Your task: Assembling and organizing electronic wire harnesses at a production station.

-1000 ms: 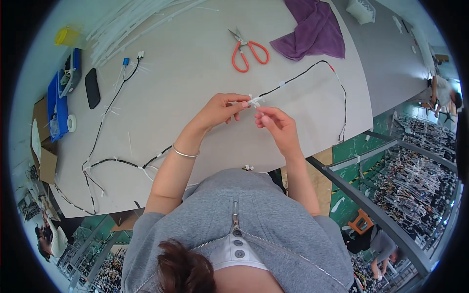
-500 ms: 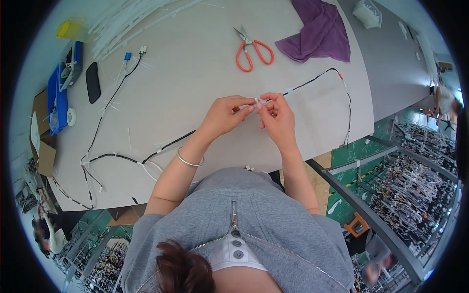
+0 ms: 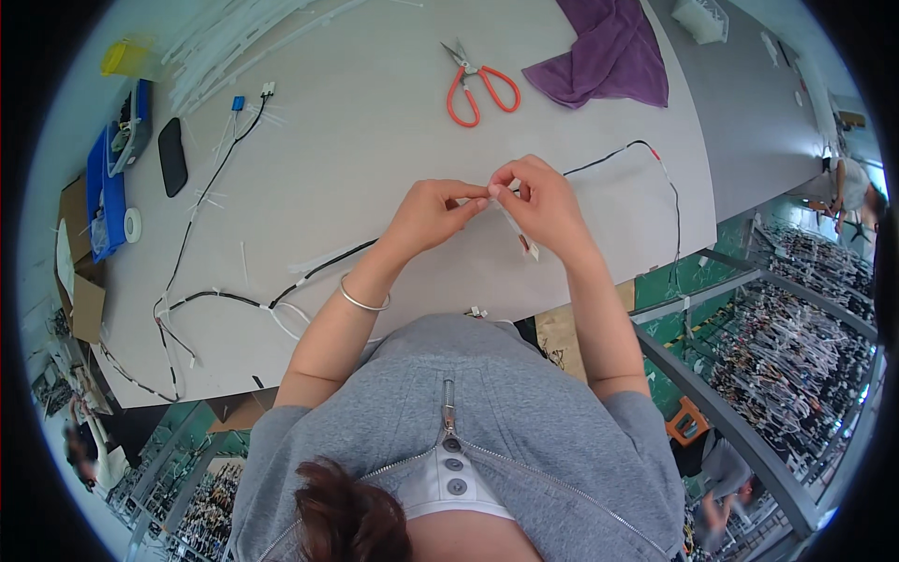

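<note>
purple cloth point(image 3: 613, 61) beside red-handled scissors point(image 3: 469, 69), yellow tub point(image 3: 116, 58)

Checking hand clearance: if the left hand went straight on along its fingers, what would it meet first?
Most likely the bare right hand, at its pinched thumb and index fingertips just ahead. Whether these touch the left hand is unclear; depth there is hard to judge.
</note>
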Motion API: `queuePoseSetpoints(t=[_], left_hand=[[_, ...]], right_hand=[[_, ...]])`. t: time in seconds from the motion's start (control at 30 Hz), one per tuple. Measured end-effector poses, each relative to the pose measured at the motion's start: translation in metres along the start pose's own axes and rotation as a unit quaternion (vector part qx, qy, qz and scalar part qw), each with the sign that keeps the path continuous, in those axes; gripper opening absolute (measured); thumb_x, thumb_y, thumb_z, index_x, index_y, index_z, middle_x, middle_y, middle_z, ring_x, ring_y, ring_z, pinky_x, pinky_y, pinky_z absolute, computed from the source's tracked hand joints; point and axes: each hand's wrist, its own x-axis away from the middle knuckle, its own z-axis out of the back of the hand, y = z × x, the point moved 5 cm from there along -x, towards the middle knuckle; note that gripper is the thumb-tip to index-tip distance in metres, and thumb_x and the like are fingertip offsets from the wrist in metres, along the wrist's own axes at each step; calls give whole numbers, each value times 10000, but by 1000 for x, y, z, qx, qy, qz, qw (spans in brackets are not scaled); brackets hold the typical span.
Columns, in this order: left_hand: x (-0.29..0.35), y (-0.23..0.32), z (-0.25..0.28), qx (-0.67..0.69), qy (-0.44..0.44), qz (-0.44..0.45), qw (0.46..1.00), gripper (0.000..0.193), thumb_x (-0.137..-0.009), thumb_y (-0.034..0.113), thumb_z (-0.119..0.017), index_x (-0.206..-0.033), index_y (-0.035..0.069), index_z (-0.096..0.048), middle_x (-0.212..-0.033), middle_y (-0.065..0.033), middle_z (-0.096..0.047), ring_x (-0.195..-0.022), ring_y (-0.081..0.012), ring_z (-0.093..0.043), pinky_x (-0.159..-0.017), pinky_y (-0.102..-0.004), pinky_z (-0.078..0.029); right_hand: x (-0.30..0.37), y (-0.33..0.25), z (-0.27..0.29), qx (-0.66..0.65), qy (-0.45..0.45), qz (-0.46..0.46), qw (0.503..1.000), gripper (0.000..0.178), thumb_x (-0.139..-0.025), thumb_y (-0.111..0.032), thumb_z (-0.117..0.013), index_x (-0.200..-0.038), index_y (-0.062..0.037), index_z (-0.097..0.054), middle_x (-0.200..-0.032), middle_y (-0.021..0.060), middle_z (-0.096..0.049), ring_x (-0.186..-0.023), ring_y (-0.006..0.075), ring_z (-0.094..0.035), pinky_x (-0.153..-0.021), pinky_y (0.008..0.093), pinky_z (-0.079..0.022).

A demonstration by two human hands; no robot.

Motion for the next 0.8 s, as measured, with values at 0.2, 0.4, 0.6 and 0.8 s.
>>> queuePoseSetpoints(t=[0.2, 0.4, 0.6, 0.8], left_hand=[[-4, -4, 1, 116, -144, 160, 970, 270, -950, 252, -716, -1155, 82, -761, -709, 8, -661, -590, -67, -559, -529, -250, -441], [1, -6, -8, 53, -80, 77, 992, 299, -957, 264, -705, -1192, 83, -740, -713, -23, -668, -585, -97, -582, -526, -260, -435], [9, 17, -11, -254, 84, -180, 946, 215, -908, 177, -710, -1087, 61, -738, -856, -92, -717, -659, -259, -666, -573, -344, -521], [5, -3, -15, -278, 75, -140, 947, 208, -912, 161, -695, -1100, 75, -715, -883, -74, -733, -712, -259, -703, -572, -360, -531]], right_hand=[[-17, -3, 2, -101, 12, 174, 979, 84, -884, -93, -701, -928, -38, -656, -905, 65, -617, -805, 198, -594, -676, 311, -462], [-29, 31, -17, -47, 72, 139, 986, 64, -900, -59, -672, -939, -22, -637, -947, 82, -615, -863, 235, -622, -730, 333, -490], [-31, 27, -25, -99, 81, 134, 983, 73, -895, -40, -669, -951, -9, -636, -975, 95, -610, -868, 230, -629, -728, 327, -507], [-20, 12, -22, -183, -19, 159, 970, 61, -921, -23, -649, -979, -9, -637, -998, 81, -601, -897, 189, -637, -768, 308, -532]])
